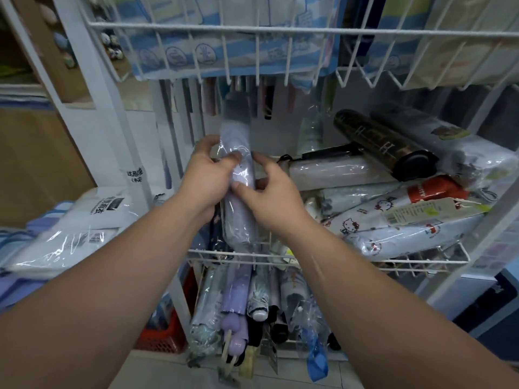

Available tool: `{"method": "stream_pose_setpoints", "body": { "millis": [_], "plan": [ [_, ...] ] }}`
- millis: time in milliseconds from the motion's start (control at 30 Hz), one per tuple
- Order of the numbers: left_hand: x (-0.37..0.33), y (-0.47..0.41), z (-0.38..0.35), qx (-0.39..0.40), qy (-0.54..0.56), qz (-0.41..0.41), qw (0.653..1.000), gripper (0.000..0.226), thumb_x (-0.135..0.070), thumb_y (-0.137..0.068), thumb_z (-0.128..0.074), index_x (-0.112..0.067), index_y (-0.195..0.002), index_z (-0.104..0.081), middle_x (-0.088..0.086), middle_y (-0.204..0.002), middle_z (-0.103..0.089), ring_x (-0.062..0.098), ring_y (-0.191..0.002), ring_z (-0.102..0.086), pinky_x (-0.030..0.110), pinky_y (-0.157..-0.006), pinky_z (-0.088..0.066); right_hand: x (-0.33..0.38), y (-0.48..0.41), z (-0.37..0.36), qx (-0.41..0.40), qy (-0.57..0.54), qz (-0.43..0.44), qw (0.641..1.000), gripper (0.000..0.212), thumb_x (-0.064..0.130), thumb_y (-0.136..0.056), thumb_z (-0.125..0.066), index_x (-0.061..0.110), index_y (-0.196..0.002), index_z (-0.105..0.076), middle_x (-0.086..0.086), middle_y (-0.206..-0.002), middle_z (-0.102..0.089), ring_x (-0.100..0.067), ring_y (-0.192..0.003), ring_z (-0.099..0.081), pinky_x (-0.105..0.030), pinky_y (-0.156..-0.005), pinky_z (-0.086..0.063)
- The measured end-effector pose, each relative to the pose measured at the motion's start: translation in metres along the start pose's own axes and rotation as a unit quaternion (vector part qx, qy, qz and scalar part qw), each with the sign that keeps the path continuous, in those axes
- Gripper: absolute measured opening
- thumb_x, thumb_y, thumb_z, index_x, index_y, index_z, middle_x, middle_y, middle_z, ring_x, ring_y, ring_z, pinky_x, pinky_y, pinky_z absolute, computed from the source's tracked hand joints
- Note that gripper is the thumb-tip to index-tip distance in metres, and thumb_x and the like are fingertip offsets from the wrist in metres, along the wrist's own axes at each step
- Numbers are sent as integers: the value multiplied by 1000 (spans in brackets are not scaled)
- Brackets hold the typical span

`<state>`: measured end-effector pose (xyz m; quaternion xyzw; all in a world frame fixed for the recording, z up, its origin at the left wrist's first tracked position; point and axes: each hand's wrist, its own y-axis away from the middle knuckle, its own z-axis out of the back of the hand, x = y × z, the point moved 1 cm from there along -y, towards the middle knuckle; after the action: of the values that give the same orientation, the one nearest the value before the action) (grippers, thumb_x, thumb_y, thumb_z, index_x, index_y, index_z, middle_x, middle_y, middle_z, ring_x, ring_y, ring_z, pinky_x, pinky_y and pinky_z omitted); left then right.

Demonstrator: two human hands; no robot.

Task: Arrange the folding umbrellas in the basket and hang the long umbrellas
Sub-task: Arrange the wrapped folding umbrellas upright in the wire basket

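Observation:
A pale lilac folding umbrella (pixel 238 136) in a clear plastic sleeve stands nearly upright at the left end of the white wire basket (pixel 421 261). My left hand (pixel 205 178) grips its left side and my right hand (pixel 269 197) pinches its right side, thumb on the plastic. Several folding umbrellas lie piled across the basket to the right: a cartoon-cat print one (pixel 393 217), a black tube-cased one (pixel 384 144) and a white one (pixel 337 169). More umbrellas (pixel 238 299) hang or stand below the basket.
An upper wire shelf (pixel 252 29) holds blue packaged goods just above my hands. Bagged raincoats (pixel 84 228) are stacked at the left. A red plastic crate (pixel 163 335) sits on the floor beneath. White rack posts frame the basket on both sides.

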<state>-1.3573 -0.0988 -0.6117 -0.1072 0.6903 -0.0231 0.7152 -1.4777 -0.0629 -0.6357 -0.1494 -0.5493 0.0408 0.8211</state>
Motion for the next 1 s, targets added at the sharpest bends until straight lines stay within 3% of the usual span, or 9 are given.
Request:
{"method": "stream_pose_setpoints", "body": {
  "millis": [133, 267, 467, 567, 700, 800, 867, 933, 1000],
  "plan": [
    [8, -13, 26, 4, -65, 49, 997, 60, -34, -84, -68, -25, -139, -50, 6, -127, -67, 25, -102, -71, 45, -85, -61, -1, -6, -24, 48, -16, -14, 999, 70, 30, -80, -79, 34, -141, -47, 1, -108, -72, -17, -96, -70, -38, -88, -58],
    [14, -17, 41, 43, -150, 55, 986, 64, -25, -91, -61, -25, -151, -41, 9, -133, -64, 28, -110, -67, 40, -91, -58, -6, -20, -41, 18, -28, -43, 999, 65, 29, -77, -80, 29, -136, -51, -2, -110, -72, -22, -94, -71, -42, -84, -60],
    [24, 1, 56, 98, -367, -16, 925, 45, -11, -98, -54, -18, -142, -55, 7, -142, -59, 26, -127, -57, 37, -110, -44, -21, -27, -61, 33, -10, -99, 995, 65, 35, -76, -84, 21, -133, -56, -3, -118, -68, -23, -104, -68, -39, -87, -58],
    [31, 10, 57, 104, -440, -69, 889, 37, -9, -97, -51, -12, -132, -63, 12, -134, -62, 30, -124, -56, 32, -103, -43, -20, -29, -70, 29, -21, -112, 993, 57, 31, -81, -78, 20, -134, -58, -5, -123, -68, -24, -105, -68, -41, -87, -59],
    [40, 12, 59, 71, -471, -132, 869, 37, -10, -96, -50, -4, -131, -59, 18, -140, -53, 34, -129, -51, 37, -108, -41, -15, -32, -78, 78, -208, -198, 955, 47, 15, -94, -66, 18, -140, -54, -13, -121, -69, -30, -96, -70, -44, -70, -63],
    [45, 8, 61, 99, -508, -146, 843, 36, -15, -93, -53, -6, -126, -62, 17, -137, -55, 36, -123, -54, 45, -103, -47, -23, -35, -82, 64, -132, -147, 978, 49, 9, -90, -66, 15, -138, -59, -12, -123, -69, -29, -106, -69, -46, -90, -59],
    [45, 4, 62, 108, -539, -145, 823, 25, -17, -89, -57, -5, -111, -65, 17, -122, -59, 37, -112, -58, 46, -94, -50, -26, -37, -79, 54, -47, -102, 992, 49, 16, -86, -73, 15, -135, -62, -9, -125, -69, -23, -110, -67, -38, -98, -54],
    [40, 1, 61, 106, -568, -132, 805, 11, -17, -86, -61, -9, -93, -61, 16, -108, -60, 37, -103, -59, 47, -87, -52, -30, -35, -75, 71, -39, -88, 993, 53, 18, -85, -77, 16, -136, -61, -7, -127, -68, -20, -112, -65, -32, -96, -53],
    [35, 1, 60, 111, -607, -115, 778, 9, -16, -84, -64, -14, -89, -56, 14, -102, -58, 37, -99, -60, 47, -84, -54, -36, -32, -72, 105, -62, -89, 989, 60, 13, -85, -77, 18, -141, -56, -7, -124, -66, -19, -105, -64, -28, -85, -53]
  ]
}}
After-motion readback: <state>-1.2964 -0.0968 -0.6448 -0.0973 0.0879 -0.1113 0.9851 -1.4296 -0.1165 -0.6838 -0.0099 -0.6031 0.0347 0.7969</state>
